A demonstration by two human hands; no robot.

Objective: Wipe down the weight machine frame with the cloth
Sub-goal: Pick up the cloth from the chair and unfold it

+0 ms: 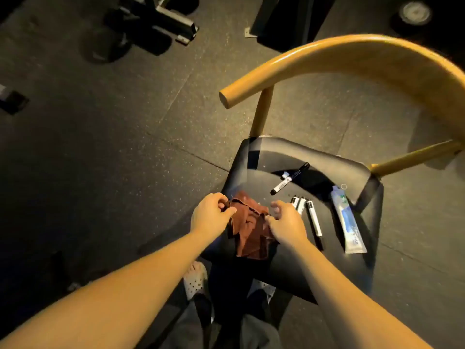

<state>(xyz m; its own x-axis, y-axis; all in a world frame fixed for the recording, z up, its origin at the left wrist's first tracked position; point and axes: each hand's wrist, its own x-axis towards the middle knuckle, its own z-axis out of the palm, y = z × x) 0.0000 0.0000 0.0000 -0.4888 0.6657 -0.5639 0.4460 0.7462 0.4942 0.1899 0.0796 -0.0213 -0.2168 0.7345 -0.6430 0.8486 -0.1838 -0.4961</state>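
Note:
A crumpled reddish-brown cloth (247,231) lies on the front of a black chair seat (289,157). My left hand (211,215) pinches the cloth's upper left edge with curled fingers. My right hand (285,224) grips the cloth's right side, fingers curled over it. Both forearms reach in from the bottom of the view. Metal legs of the weight machine frame (173,18) show on the floor at the top left, far from both hands.
The chair has a curved yellow wooden backrest (352,51). On the seat lie several markers (313,217), one more marker (289,178) and a white tube (348,225). Dark rubber floor all around. My feet in sandals (195,278) stand below the seat.

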